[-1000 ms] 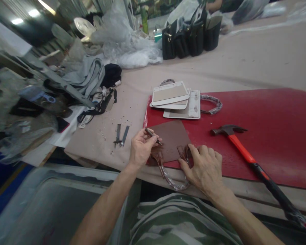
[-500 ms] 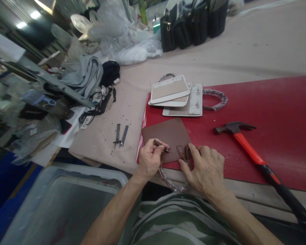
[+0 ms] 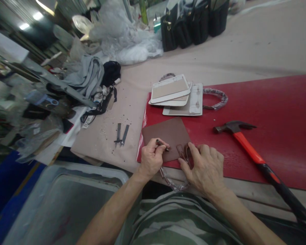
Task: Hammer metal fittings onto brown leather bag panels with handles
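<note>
A brown leather panel (image 3: 168, 134) lies on the red mat (image 3: 265, 102) near the table's front edge. My left hand (image 3: 151, 158) is closed on a thin dark pen-like tool (image 3: 162, 144) whose tip rests on the panel's lower edge. My right hand (image 3: 206, 166) presses fingers down on the brown end tab of a plastic-wrapped bag handle (image 3: 174, 182) that loops off the table edge below the panel.
A hammer (image 3: 255, 154) with an orange and black grip lies on the mat at right. White and beige panels (image 3: 175, 95) and another wrapped handle (image 3: 216, 98) sit behind. Metal tools (image 3: 121, 134) lie left. Black bags (image 3: 193, 22) stand far back. A grey bin (image 3: 61, 204) is below left.
My left hand slid down and right across the brown panel with the tool, toward the right hand. The view shifted a little; the right hand stayed on the handle tab.
</note>
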`<action>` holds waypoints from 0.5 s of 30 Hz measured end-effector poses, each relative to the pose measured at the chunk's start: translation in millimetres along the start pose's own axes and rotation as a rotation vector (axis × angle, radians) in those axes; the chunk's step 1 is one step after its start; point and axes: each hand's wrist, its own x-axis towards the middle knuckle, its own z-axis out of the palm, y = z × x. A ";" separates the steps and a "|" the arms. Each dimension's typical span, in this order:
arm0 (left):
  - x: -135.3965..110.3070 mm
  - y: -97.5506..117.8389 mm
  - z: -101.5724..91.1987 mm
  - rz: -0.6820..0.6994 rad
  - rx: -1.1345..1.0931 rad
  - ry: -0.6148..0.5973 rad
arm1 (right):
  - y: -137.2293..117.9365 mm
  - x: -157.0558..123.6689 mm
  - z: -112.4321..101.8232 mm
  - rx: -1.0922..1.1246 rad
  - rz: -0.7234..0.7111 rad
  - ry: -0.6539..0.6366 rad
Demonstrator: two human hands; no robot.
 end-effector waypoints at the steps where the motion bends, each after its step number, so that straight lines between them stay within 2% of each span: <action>1: -0.6 -0.3 0.3 0.041 0.035 0.003 | 1.9 0.9 -0.7 0.011 -0.006 -0.009; 4: -1.6 -1.3 1.0 0.165 0.142 -0.018 | 18.5 6.5 -6.8 0.143 -0.058 -0.037; 6: -2.0 -2.3 1.3 0.218 0.204 -0.039 | 38.6 12.0 -15.8 0.204 -0.061 -0.009; 9: -3.1 -4.5 2.2 0.273 0.243 -0.051 | 74.9 17.9 -35.1 -0.020 0.052 0.031; 12: -4.6 -6.8 3.5 0.297 0.258 -0.061 | 108.6 16.3 -51.9 -0.241 0.172 -0.120; 13: -4.8 -7.2 4.0 0.289 0.267 -0.067 | 117.9 14.3 -55.4 -0.216 0.200 -0.173; 15: -4.4 -7.6 4.8 0.256 0.284 -0.081 | 131.5 9.1 -59.5 -0.029 0.251 -0.222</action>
